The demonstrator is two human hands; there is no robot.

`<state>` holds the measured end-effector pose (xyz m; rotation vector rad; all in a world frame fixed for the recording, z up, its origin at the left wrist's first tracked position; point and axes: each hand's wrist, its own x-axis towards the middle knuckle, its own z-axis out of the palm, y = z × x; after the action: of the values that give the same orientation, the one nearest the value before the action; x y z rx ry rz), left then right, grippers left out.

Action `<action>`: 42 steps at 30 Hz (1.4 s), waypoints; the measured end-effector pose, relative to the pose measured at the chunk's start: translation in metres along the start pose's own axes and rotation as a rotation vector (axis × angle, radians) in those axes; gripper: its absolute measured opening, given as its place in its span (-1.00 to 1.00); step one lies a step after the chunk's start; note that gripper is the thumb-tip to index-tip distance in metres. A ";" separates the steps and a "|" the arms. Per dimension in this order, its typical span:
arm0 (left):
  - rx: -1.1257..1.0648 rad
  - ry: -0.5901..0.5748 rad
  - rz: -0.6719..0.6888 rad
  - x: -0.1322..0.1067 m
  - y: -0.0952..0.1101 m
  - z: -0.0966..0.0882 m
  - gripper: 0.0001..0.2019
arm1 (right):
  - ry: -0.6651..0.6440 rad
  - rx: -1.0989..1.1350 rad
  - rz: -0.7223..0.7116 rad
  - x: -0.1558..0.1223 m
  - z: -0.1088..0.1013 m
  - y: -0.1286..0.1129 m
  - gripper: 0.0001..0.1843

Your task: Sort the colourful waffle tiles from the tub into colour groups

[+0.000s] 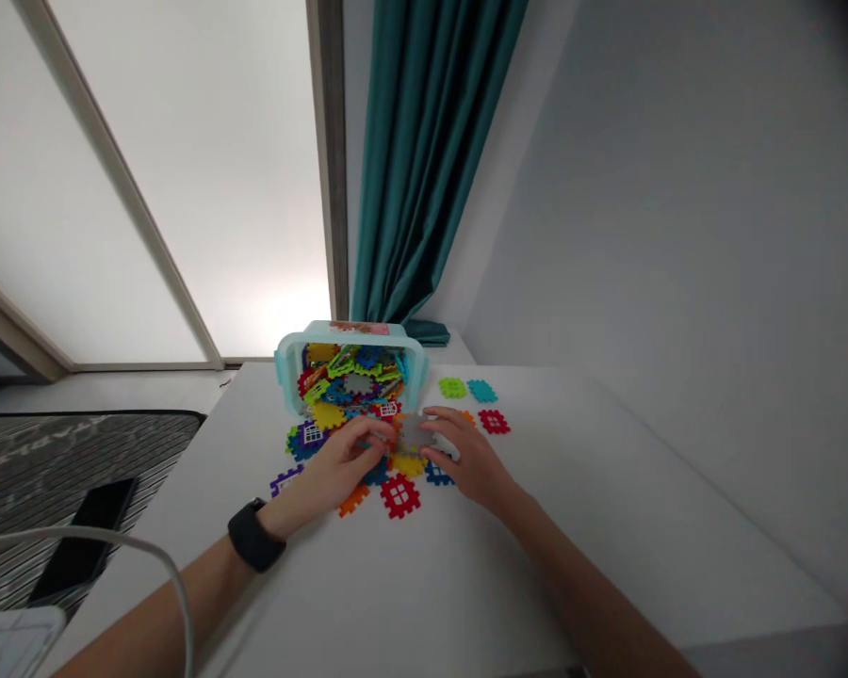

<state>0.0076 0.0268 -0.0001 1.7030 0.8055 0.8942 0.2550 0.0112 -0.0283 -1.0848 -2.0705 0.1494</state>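
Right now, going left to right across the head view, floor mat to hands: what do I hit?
Dark flat device on the floor mat → black wristband → left hand → gray piece → right hand.

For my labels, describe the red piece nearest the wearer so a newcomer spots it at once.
On the white table, find the aqua tub. Nearer the wearer, just below the gap between left hand and right hand in the picture, lies a toothed square with a windowed centre. It is red, unlike the neighbouring orange piece, yellow piece and blue piece.
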 end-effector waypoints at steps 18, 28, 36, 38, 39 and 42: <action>0.669 -0.380 0.426 0.057 -0.015 0.062 -0.79 | 0.056 -0.385 0.517 -0.067 -0.104 0.175 -0.75; 0.677 -0.444 0.417 0.055 -0.013 0.063 -0.78 | 0.019 -0.441 0.619 -0.032 -0.081 0.196 -0.68; 0.646 -0.462 0.451 0.056 -0.006 0.064 -0.76 | -0.001 -0.425 0.634 -0.033 -0.081 0.195 -0.66; 0.653 -0.470 0.453 0.057 -0.005 0.064 -0.76 | -0.003 -0.420 0.634 -0.032 -0.081 0.194 -0.66; 0.656 -0.470 0.451 0.057 -0.005 0.064 -0.76 | -0.003 -0.418 0.634 -0.032 -0.081 0.194 -0.66; 0.660 -0.449 0.448 0.056 -0.006 0.064 -0.76 | 0.003 -0.416 0.630 -0.032 -0.082 0.193 -0.66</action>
<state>0.0904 0.0462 -0.0093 2.6166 0.4303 0.5036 0.4465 0.0894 -0.0729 -1.9690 -1.7274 0.0226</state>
